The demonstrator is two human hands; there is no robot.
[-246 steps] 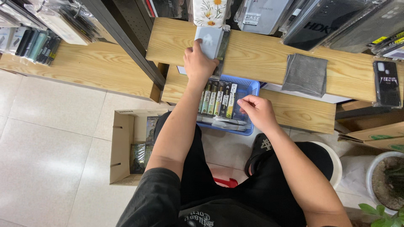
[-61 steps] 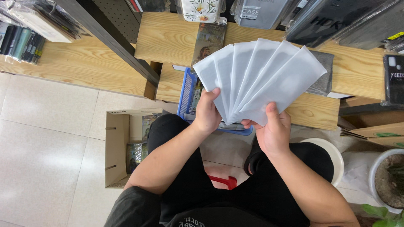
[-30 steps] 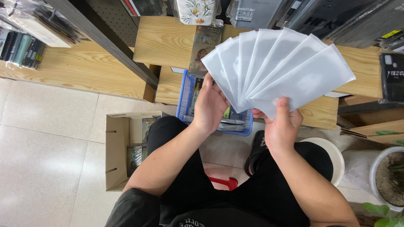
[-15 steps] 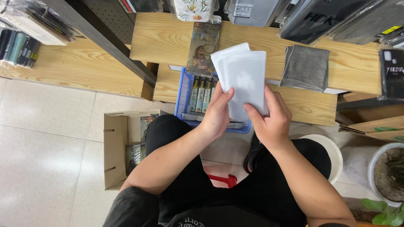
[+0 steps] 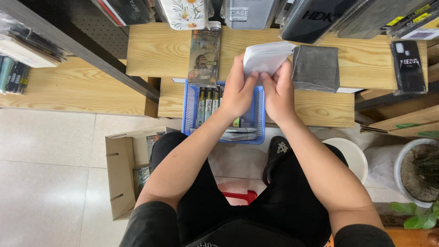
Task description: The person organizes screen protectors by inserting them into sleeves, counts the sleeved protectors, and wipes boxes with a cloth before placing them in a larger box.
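Both hands (image 5: 258, 89) pinch white packets (image 5: 266, 57) above blue basket (image 5: 190, 107).

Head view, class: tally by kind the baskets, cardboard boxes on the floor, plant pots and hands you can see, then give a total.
Blue basket: 1
Cardboard box: 1
Plant pot: 1
Hands, left hand and right hand: 2
Total: 5

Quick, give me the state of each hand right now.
Left hand: closed on the stack of white packets, fingers at its lower edge.
Right hand: closed on the same stack, from the other side.
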